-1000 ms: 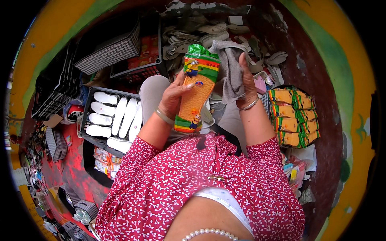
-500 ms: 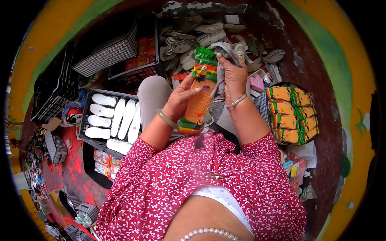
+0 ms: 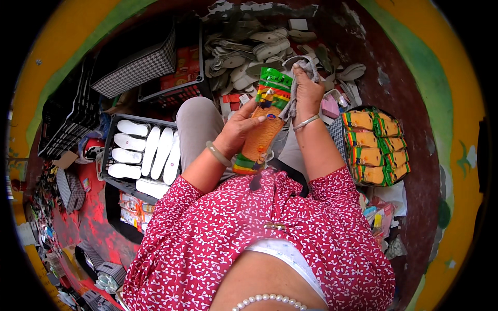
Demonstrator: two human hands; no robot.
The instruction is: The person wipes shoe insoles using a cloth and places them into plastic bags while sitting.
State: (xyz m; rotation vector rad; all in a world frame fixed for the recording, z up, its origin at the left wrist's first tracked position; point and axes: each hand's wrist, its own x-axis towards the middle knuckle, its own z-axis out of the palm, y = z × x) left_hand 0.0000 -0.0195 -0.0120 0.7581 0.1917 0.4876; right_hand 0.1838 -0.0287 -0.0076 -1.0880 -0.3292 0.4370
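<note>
My left hand (image 3: 239, 126) is closed around a packet of insoles (image 3: 257, 136), a clear bag with green, yellow and red printed ends and tan insoles showing inside. The packet tilts, its green end up and to the right, in front of my lap. In my right hand (image 3: 307, 93) a grey cloth (image 3: 293, 98) is bunched, its lower part hanging against the packet's right edge. The fingers of my right hand are curled shut over the cloth.
White insoles (image 3: 151, 147) lie in a black crate at left. Similar packets (image 3: 369, 146) fill a checked basket at right. Loose grey insoles (image 3: 259, 49) are heaped ahead. A checked bin (image 3: 142, 66) and a black crate (image 3: 171, 92) with red packs stand at far left.
The packet has moved slightly right and down and leans more to the right. My right hand, with the cloth, has shifted a little right and now sits by the packet's upper right edge.
</note>
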